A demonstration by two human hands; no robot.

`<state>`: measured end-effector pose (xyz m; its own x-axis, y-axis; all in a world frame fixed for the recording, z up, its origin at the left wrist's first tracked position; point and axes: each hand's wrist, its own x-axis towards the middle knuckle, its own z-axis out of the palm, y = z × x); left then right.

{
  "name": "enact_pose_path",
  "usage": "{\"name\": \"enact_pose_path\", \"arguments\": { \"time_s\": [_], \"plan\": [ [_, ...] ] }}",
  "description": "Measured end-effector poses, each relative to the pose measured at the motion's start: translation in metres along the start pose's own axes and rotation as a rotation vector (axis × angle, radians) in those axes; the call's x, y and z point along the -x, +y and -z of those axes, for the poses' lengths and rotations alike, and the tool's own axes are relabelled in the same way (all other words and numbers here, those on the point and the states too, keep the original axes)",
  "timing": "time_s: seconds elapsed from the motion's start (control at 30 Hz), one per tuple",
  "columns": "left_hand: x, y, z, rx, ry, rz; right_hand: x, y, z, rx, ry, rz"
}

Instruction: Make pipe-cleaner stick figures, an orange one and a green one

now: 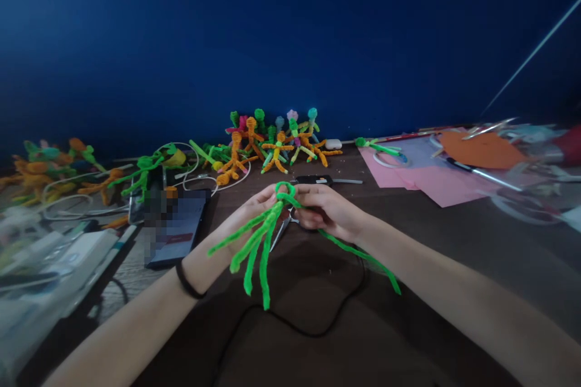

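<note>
Between my hands is a bright green pipe cleaner figure (267, 231), with a round loop at the top and several loose strands hanging down toward me. My left hand (249, 217) pinches it beside the loop, its fingertips partly hidden behind the green strands. Fingers of my right hand (329, 208) are closed on the loop's right side. From under that hand a long green pipe cleaner end (363, 255) trails down to the right. Scissors (282, 231) lie on the table behind the figure, partly covered by my hands.
Several finished pipe cleaner figures (275, 142) stand along the blue wall. A phone or tablet (181, 233) lies at left, beside cables and more figures. Pink paper (436, 184), orange paper (481, 150) and a pen (485, 175) are at right. A black cord (313, 335) crosses the table in front.
</note>
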<state>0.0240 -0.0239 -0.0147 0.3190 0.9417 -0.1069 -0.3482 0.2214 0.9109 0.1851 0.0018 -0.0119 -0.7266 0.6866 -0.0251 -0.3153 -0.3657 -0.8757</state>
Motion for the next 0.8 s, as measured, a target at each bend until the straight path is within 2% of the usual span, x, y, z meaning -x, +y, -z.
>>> {"name": "enact_pose_path", "arguments": {
  "time_s": [0.1,0.17,0.37,0.47,0.53,0.6,0.67,0.8],
  "plan": [
    [-0.006,-0.003,0.005,0.047,-0.061,0.003,0.001,0.001,0.001,-0.023,-0.056,-0.023],
    [-0.007,-0.003,0.006,0.038,-0.06,0.0,0.001,0.0,0.0,-0.03,-0.065,-0.022],
    [-0.011,0.007,0.015,-0.143,0.019,0.049,-0.002,0.001,0.001,0.075,0.103,0.026],
    [-0.012,0.015,0.021,-0.259,0.098,-0.115,-0.004,0.003,0.004,0.155,0.175,0.047],
    [-0.01,0.022,0.021,-0.41,0.137,-0.239,-0.005,0.004,0.006,0.198,0.193,0.057],
    [-0.007,0.029,0.019,-0.696,0.153,-0.277,-0.005,0.004,0.006,0.218,0.192,0.06],
    [-0.004,0.034,0.015,-0.937,0.103,-0.297,-0.004,0.005,0.005,0.22,0.184,0.048],
    [-0.002,0.038,0.009,-1.112,0.02,-0.283,-0.004,0.006,0.004,0.226,0.184,0.016]
  ]
}}
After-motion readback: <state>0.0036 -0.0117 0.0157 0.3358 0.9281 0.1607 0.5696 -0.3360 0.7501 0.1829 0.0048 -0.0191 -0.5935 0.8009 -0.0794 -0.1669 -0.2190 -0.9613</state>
